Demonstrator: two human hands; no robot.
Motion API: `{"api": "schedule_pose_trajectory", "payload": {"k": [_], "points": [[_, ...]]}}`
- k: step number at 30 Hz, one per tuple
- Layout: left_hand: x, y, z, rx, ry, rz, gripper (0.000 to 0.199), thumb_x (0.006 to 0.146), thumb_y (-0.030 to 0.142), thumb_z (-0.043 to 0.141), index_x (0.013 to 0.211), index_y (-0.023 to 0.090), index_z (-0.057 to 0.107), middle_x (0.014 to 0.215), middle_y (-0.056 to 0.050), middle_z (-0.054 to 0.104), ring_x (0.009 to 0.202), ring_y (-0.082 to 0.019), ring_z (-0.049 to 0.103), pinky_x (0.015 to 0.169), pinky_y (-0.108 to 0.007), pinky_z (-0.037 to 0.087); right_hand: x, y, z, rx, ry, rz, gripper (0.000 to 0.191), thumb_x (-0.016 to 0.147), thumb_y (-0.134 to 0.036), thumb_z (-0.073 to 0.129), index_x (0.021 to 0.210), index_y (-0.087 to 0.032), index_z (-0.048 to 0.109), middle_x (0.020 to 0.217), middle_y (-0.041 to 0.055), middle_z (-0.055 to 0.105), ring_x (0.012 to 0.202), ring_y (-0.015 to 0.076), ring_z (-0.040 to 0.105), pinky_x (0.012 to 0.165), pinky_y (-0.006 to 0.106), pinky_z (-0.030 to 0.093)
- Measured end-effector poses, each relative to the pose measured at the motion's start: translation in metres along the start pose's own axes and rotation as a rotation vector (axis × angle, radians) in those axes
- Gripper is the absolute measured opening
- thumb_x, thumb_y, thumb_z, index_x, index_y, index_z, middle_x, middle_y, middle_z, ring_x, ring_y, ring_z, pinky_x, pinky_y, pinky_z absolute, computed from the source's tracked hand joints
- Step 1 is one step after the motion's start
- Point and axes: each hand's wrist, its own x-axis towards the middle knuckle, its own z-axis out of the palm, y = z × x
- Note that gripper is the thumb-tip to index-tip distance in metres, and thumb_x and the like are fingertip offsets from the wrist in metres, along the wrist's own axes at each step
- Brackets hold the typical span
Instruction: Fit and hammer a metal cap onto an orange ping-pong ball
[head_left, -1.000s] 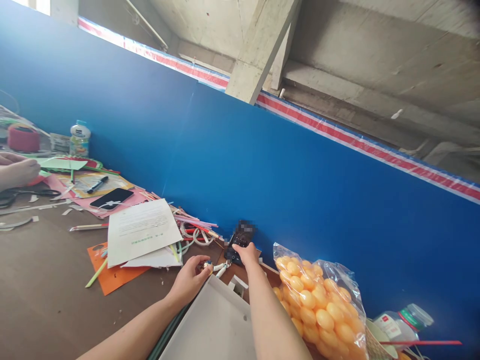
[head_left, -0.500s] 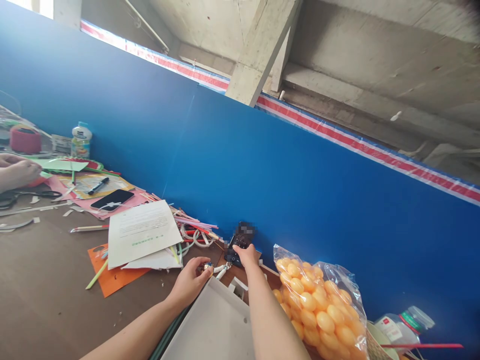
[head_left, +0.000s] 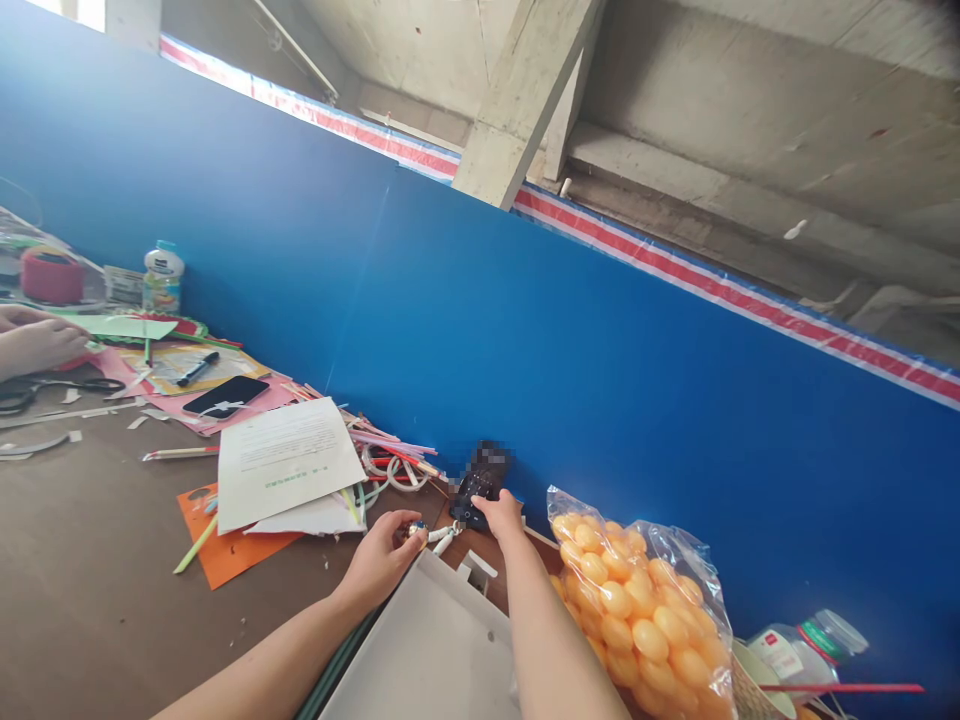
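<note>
A dark mobile phone [head_left: 472,492] with a pixelated upper part leans against the blue wall. My right hand [head_left: 504,515] is at its front, a finger stretched out to the screen; the other fingers are partly hidden. From the phone's lower end runs a white strap [head_left: 444,537] with a metal clasp. My left hand [head_left: 386,552] is closed, thumb and fingers pinching a small shiny ball charm [head_left: 417,530] beside that strap. Below and between my forearms is a pale grey box or tray [head_left: 427,640].
A clear bag of orange balls [head_left: 637,600] stands right of my right arm, with a plastic jar [head_left: 810,645] beyond. At left lie a printed sheet [head_left: 289,465], orange paper [head_left: 240,550], another phone [head_left: 225,397] and straws. Another person's hand [head_left: 37,342] is at far left.
My right hand has shifted slightly to the right across the phone's front, while the phone stays put. My left hand keeps its pinch on the charm.
</note>
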Motion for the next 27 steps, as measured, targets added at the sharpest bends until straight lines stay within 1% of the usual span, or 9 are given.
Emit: {"api": "schedule_pose_trajectory", "payload": {"k": [9, 17, 27], "points": [[-0.0019, 0.0040, -0.0020, 0.007, -0.016, -0.025, 0.043, 0.076, 0.049, 0.049, 0.104, 0.018, 0.060, 0.099, -0.006, 0.062, 0.076, -0.018, 0.057, 0.073, -0.031, 0.045, 0.0006, -0.0012, -0.0005, -0.036, 0.017, 0.013, 0.031, 0.085, -0.043, 0.053, 0.100, -0.016, 0.058, 0.097, 0.0048, 0.061, 0.086, 0.0166, 0.059, 0.078, 0.037, 0.048], [-0.0016, 0.0023, -0.0013, 0.000, -0.011, -0.017, 0.042, 0.076, 0.048, 0.049, 0.102, 0.018, 0.060, 0.097, -0.006, 0.062, 0.076, -0.018, 0.057, 0.073, -0.031, 0.045, -0.0016, -0.0024, -0.0036, -0.036, -0.003, 0.001, 0.031, 0.085, -0.043, 0.053, 0.099, -0.016, 0.058, 0.095, 0.0043, 0.061, 0.084, 0.0162, 0.059, 0.076, 0.036, 0.048], [0.0000, -0.0014, -0.0004, 0.004, -0.011, -0.009, 0.042, 0.075, 0.048, 0.049, 0.102, 0.018, 0.061, 0.097, -0.006, 0.062, 0.076, -0.018, 0.058, 0.073, -0.030, 0.045, 0.0043, 0.0023, 0.0026, -0.011, 0.012, -0.002, 0.030, 0.085, -0.041, 0.053, 0.100, -0.016, 0.058, 0.096, 0.0044, 0.061, 0.084, 0.0162, 0.059, 0.076, 0.037, 0.048]]}}
